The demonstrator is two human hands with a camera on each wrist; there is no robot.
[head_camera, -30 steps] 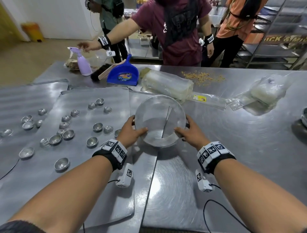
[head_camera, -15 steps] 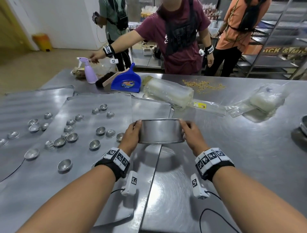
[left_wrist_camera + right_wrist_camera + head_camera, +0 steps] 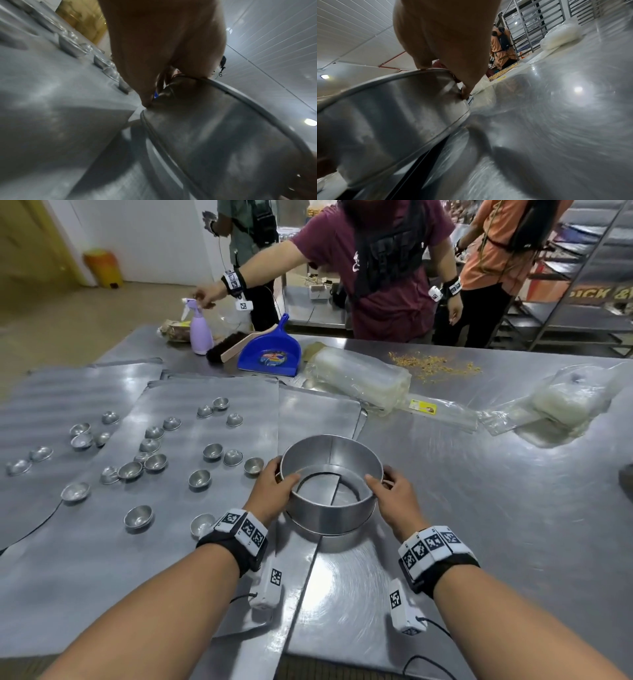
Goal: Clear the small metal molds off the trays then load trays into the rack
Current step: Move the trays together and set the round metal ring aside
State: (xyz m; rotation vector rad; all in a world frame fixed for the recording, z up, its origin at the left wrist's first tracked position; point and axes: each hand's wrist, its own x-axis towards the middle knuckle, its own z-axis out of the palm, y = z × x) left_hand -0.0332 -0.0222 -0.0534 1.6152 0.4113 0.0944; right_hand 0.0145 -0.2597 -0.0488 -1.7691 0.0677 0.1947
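Holding a round metal pan (image 3: 330, 491) between both hands, directly in front of the body. Left hand (image 3: 274, 489) wraps the pan's left wall, thumb hooked over the rim; right hand (image 3: 394, 498) mirrors it on the right wall, fingers curled round the outside. Pan appears slightly tilted and just above the steel table (image 3: 479, 508), astride the near right edge of a flat tray (image 3: 171, 559); contact with the surface cannot be told.

Step in hand, as judged: positioning a collecting vessel before gathering begins. Small metal molds (image 3: 199, 478) lie scattered on the trays to the left of the left hand, nearest ones just beside its knuckles, others well apart toward the far left. None inside the pan yet.

Next move calls for: setting the pan flat and stable, releasing one hand, then picking or sweeping molds rightward into it. Requires keeping the pan near the tray edge so that molds drop in rather than roll off. Rack (image 3: 582, 285) stands beyond the right hand, across the table; loading comes only after the trays are bare.
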